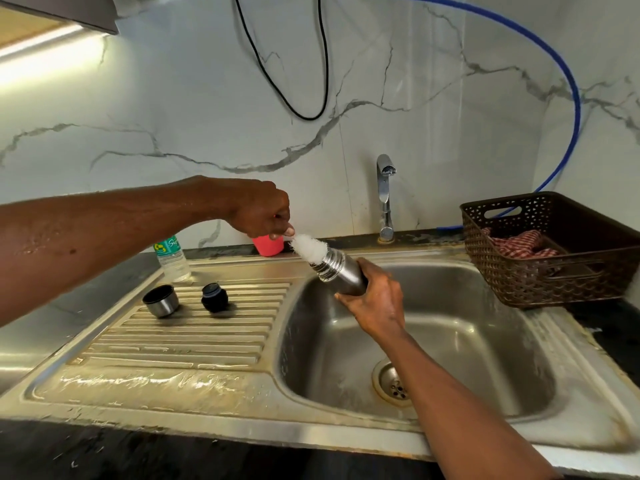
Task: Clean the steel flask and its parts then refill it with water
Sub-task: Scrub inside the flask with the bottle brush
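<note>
The flask [341,277] is held over the back-left corner of the sink [346,427] basin by the right hand [375,303], which is wrapped round its body. It is tilted so its long axis runs from that hand up and left to the open mouth. The left hand [261,213], nearer the mouth, pinches the handle of the brush [309,248], whose white bristles sit at the opening, roughly in line with it. The next stroke likely has to follow that axis, down and right; the cap [161,301] and stopper [214,297] lie left of the basin.
</note>
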